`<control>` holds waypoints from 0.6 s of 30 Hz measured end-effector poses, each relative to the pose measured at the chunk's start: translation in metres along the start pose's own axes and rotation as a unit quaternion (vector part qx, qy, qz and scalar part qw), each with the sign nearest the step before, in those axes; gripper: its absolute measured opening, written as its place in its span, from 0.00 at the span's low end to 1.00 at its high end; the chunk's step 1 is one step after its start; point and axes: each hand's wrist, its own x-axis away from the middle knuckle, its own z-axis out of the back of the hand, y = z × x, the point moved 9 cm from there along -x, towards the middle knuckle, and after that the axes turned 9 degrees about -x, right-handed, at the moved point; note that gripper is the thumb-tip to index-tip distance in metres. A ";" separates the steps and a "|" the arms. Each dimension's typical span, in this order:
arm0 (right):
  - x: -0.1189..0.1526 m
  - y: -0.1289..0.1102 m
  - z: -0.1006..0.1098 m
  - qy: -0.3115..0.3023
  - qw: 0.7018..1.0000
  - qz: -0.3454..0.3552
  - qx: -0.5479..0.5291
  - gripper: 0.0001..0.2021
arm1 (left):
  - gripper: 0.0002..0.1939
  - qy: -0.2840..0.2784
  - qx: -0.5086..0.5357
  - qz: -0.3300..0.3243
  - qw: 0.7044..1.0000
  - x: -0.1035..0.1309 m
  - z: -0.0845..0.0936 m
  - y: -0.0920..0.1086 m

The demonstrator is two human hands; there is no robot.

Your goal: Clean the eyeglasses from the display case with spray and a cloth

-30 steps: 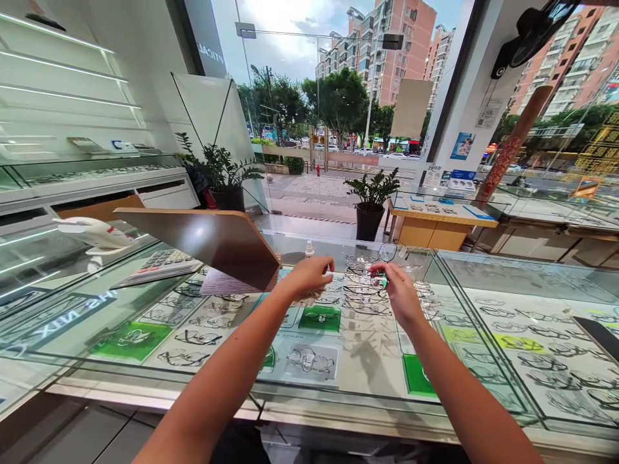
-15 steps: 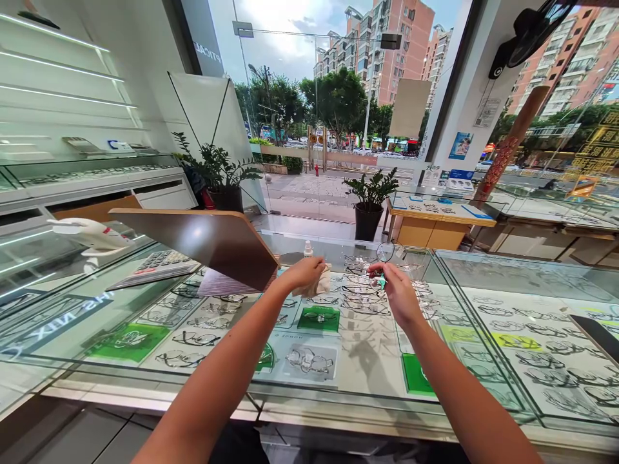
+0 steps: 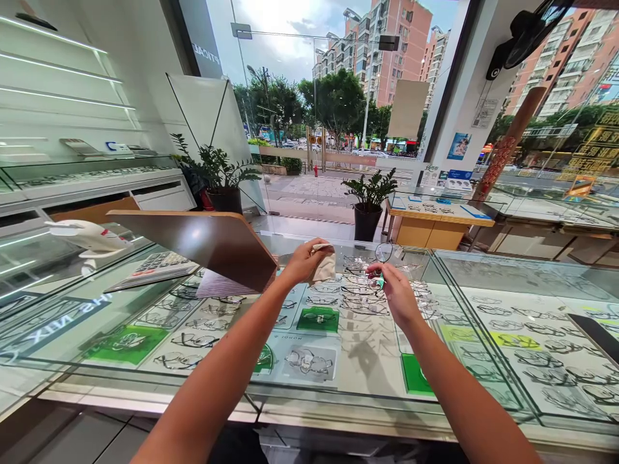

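The person's left hand (image 3: 302, 261) is closed on a crumpled beige cloth (image 3: 324, 267), its fingers gripping the near side so that the fabric hangs out to their right. The right hand (image 3: 402, 296) pinches a pair of round glasses (image 3: 384, 252) between thumb and fingers, with 1 dark-rimmed lens standing up above the fingertips. The other half is hard to pick out against the clutter behind, so the long axis cannot be told for certain, though it looks closer to upright than level. A small green patch shows by the right fingers.

The glasses lie to the right of the cloth at nearly the same height in view; the 2 are apart, with a gap between them, and the cloth's loose edge faces the glasses. Of the 2 hands, the right is at the glasses and the left is across that gap. Both are raised over the glass tabletop (image 3: 367, 394), above rows of spectacle frames (image 3: 365, 299), with a brown board (image 3: 203, 241) tilted to the left.
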 end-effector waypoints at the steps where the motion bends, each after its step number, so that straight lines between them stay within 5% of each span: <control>1: 0.000 0.000 0.000 -0.001 1.000 0.001 0.000 0.16 | 0.18 0.016 -0.010 -0.015 1.000 0.000 0.003 0.004; 11: -0.001 0.004 -0.001 -0.007 1.000 -0.006 -0.004 0.16 | 0.18 0.125 -0.071 0.010 0.990 0.012 0.031 0.020; 18: -0.001 0.004 -0.002 -0.009 1.000 -0.008 0.009 0.16 | 0.19 0.111 -0.047 0.011 0.993 0.012 0.030 0.023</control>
